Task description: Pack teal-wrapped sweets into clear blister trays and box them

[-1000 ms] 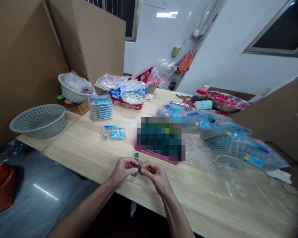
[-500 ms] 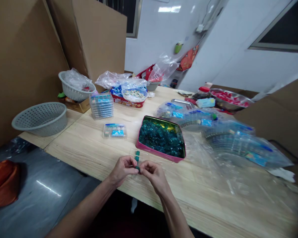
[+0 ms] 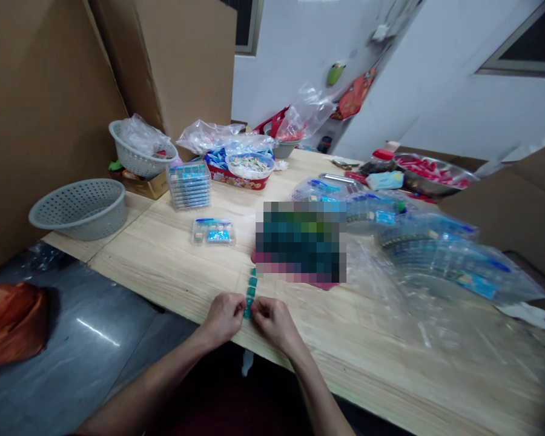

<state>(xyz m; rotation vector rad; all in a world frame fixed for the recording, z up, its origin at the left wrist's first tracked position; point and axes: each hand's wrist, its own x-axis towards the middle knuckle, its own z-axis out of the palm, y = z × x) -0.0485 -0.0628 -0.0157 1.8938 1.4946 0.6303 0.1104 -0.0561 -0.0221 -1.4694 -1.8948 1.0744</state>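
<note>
A row of small green blocks (image 3: 252, 281) runs along a clear plastic tray, barely visible against the wooden table near its front edge. My left hand (image 3: 226, 316) is closed at the left of the row's near end, its fingers curled. On the opposite side, my right hand (image 3: 275, 322) is closed too, thumb and fingertips pinched together. Both sets of fingertips meet the nearest green pieces, and what they grip is too small to tell. Just behind my right hand stands a pink-rimmed tin (image 3: 324, 286), its contents blurred out by blocky pixels.
A filled clear case (image 3: 213, 232) lies left of the tin, with a stack of similar cases (image 3: 189, 188) behind it. Bagged cases (image 3: 454, 260) spread along the right. A grey basket (image 3: 79, 209) stands at the left edge, and a steel bowl (image 3: 436, 175) of pink pieces farther back.
Both hands have settled lower around the near end of the row, and the green piece held between them is now down among the others. The view has shifted slightly.
</note>
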